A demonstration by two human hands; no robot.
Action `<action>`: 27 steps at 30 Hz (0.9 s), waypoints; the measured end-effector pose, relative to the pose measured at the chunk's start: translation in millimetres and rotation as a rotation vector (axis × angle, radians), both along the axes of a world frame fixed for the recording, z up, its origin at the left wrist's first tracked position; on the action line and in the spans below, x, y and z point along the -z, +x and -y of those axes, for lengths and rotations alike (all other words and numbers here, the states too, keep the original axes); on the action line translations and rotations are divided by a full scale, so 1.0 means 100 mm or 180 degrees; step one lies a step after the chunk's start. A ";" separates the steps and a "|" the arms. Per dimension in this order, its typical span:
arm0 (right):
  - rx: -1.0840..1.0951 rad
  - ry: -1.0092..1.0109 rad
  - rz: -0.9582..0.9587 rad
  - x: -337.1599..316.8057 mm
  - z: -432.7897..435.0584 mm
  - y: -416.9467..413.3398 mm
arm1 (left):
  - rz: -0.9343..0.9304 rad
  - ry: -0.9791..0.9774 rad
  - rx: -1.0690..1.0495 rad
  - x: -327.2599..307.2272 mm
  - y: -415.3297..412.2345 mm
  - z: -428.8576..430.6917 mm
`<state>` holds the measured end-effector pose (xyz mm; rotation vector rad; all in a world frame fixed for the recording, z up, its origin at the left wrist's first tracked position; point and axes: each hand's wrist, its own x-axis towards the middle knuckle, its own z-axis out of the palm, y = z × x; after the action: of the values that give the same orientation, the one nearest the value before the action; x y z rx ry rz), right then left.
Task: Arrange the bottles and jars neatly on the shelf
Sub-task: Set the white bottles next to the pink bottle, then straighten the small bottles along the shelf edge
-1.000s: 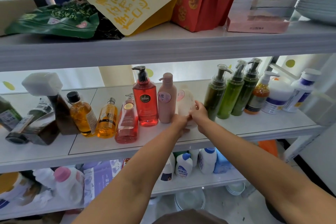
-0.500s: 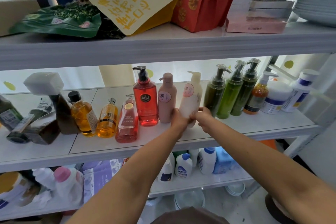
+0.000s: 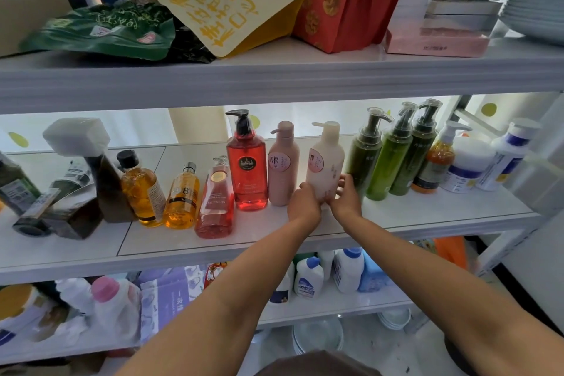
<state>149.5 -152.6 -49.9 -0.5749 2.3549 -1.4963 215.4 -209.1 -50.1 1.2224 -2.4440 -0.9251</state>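
Middle shelf [image 3: 396, 217] inspected. Cream pump bottle [image 3: 325, 162] standing upright near the middle of the row, just right of the pink pump bottle [image 3: 283, 163] and left of the first green pump bottle [image 3: 364, 152]. Left hand [image 3: 303, 203] closed against the lower left side of the cream bottle, right hand [image 3: 346, 195] closed against its lower right side, so both clamped on the same bottle low down, near the base. Base itself hidden behind the hands; full seating on the shelf cannot be confirmed. Label facing forward and slightly left (roughly matching the pink neighbour). Judged step: final squaring of this bottle into line. To be done well: base set flat before any release, front edge brought level with the red pump bottle [image 3: 247, 162] and the pink one, gap kept even on both sides, pump spout turned the same way as the pink bottle's. Grip to stay low while sliding, since a push higher up on a tall, narrow bottle would likely tip it into the green ones. Release one hand at a time. Left end of the shelf not yet in order: dark bottles [image 3: 70, 210] lying on their sides, amber bottles [image 3: 143, 189] unevenly spaced.
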 end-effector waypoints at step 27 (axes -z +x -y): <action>-0.1008 0.2010 -0.1687 0.14 -0.19 0.66 | 0.0935 -0.2485 0.1545 0.27 0.84 0.21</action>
<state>215.9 -133.6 -63.9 -1.1921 2.7345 -0.4423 299.4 -230.4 -77.5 0.5181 -2.9337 0.1894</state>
